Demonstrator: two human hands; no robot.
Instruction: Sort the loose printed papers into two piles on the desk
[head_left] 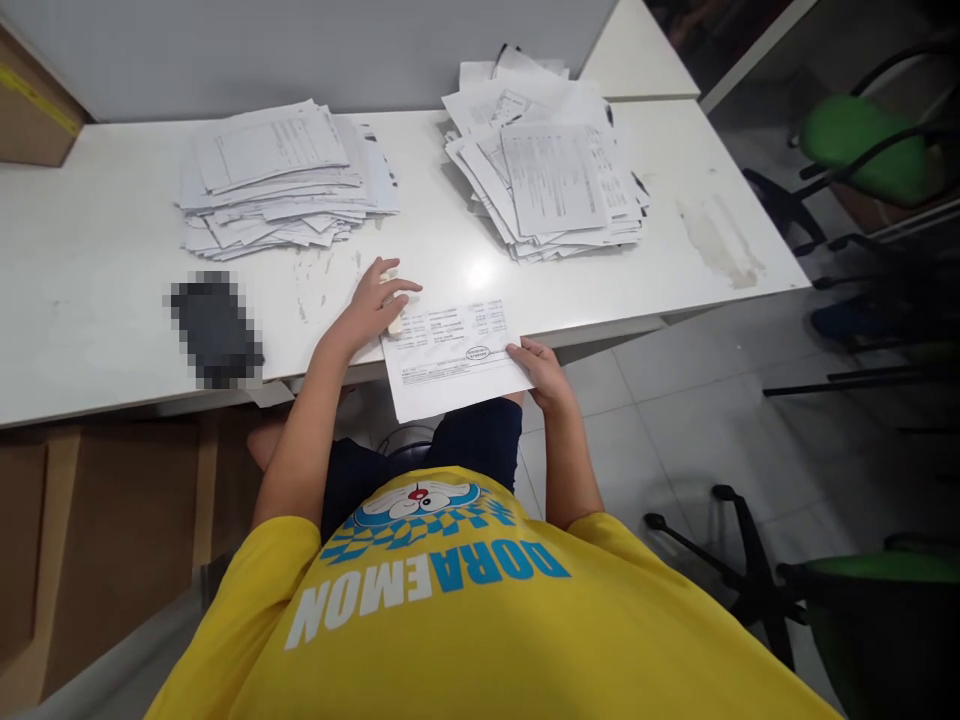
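A printed sheet of paper (pixel 457 365) with an oval stamp overhangs the table's front edge, tilted toward me. My right hand (pixel 546 372) grips its right edge, thumb on top and fingers underneath. At the sheet's upper left corner, my left hand (pixel 377 302) curls round a small cream-coloured object (pixel 395 322). The fingers partly cover that object, so its kind cannot be made out. Its lower end touches or overlaps the paper's corner.
Two uneven paper stacks, a left stack (pixel 277 165) and a right stack (pixel 555 180), lie toward the back of the white table (pixel 97 300). A blurred-out dark item (pixel 216 330) rests at left. Cardboard boxes (pixel 127 520) stand below; a green chair (pixel 862 145) is at right.
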